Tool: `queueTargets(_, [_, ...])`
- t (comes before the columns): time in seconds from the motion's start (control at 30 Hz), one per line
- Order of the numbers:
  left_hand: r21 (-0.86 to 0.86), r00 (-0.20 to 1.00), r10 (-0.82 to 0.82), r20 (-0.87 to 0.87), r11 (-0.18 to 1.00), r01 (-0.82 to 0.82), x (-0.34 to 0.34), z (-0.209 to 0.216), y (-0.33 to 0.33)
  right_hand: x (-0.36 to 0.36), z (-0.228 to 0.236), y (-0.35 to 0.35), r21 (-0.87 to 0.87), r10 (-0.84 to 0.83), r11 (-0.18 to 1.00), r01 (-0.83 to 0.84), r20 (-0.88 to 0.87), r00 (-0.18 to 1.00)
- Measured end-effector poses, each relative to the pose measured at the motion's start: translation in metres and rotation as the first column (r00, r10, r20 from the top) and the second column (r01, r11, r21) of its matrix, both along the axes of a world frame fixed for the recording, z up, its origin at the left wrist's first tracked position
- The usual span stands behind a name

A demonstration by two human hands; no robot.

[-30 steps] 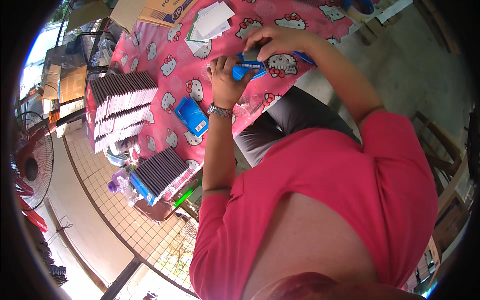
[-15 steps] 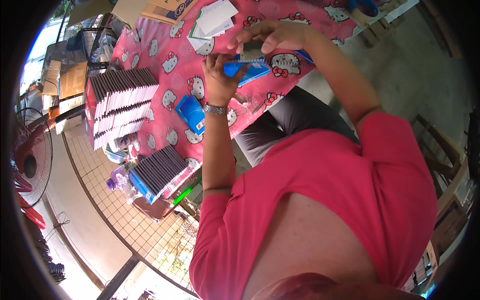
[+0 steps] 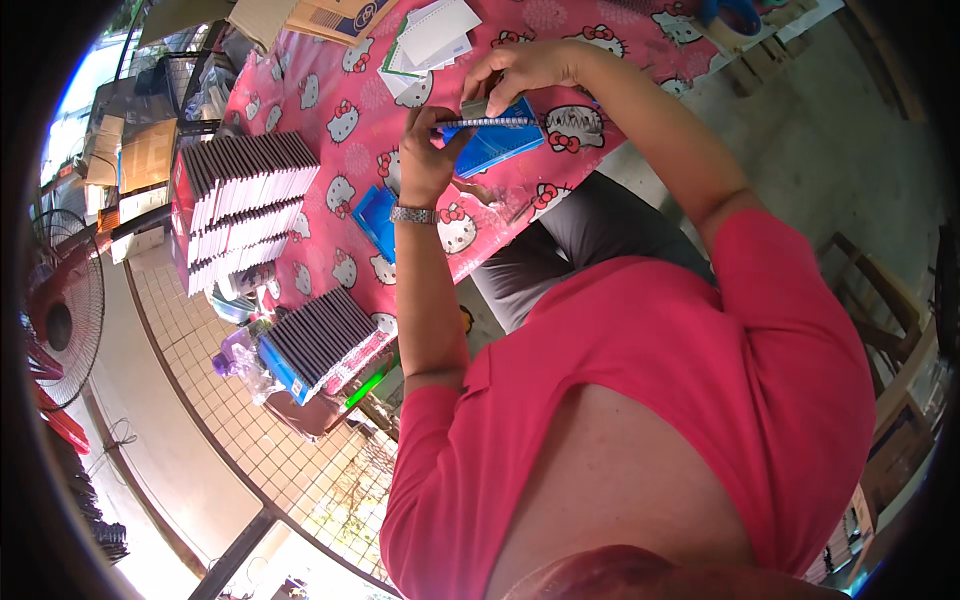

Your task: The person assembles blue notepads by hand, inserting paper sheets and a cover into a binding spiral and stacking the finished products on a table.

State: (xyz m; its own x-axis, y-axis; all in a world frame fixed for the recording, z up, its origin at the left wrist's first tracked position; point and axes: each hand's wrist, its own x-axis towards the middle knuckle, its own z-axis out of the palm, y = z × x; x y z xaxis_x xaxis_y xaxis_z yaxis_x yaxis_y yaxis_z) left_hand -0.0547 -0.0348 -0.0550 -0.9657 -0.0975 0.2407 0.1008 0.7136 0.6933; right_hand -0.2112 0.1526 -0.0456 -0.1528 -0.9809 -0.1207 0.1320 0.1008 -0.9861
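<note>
A thin spiral-bound notebook stands on edge over the table, its coil side up. Its left end is pinched in my left hand, fingers closed. My right hand is closed around a small grey-green block, which rests at the coil. Whether the block presses on the coil or only touches it, I cannot tell. Beneath and behind the coil lies a blue-covered notebook. Left of my left wrist, another blue booklet lies partly hidden by my forearm.
Tall stacks of coil-bound notebooks stand at the table's left, with a second dark-spined stack nearer me. Loose white sheets and a cardboard box lie at the far side. Blue tape sits far right. A fan stands left.
My right hand has come down and left, bringing the block to the coil. My left hand has shifted slightly left, and the notebook's coil now shows as a straight line.
</note>
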Motion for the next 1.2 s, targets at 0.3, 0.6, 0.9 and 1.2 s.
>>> queueTargets(0.3, [0.194, 0.994, -0.007, 0.106, 0.981, -0.013, -0.003, -0.001, -0.003, 0.0, 0.004, -0.006, -0.184, 0.053, 0.982, -0.038, 0.078, 0.996])
queueTargets(0.6, [0.443, 0.995, 0.076, 0.065, 0.891, -0.097, -0.001, -0.008, 0.0, -0.039, -0.076, 0.036, -0.328, -0.41, 0.825, 0.461, -0.908, 0.088])
queueTargets(0.9, [0.077, 0.931, 0.31, -0.191, 0.951, -0.301, 0.014, -0.016, 0.034, 0.087, -0.078, 0.13, -0.193, -0.171, 0.705, 0.682, -0.98, -0.1])
queueTargets(1.2, [0.109, 0.912, 0.362, -0.193, 0.932, -0.347, 0.011, -0.03, 0.029, 0.124, -0.022, 0.077, -0.4, -0.585, 0.74, 0.541, -0.779, 0.226])
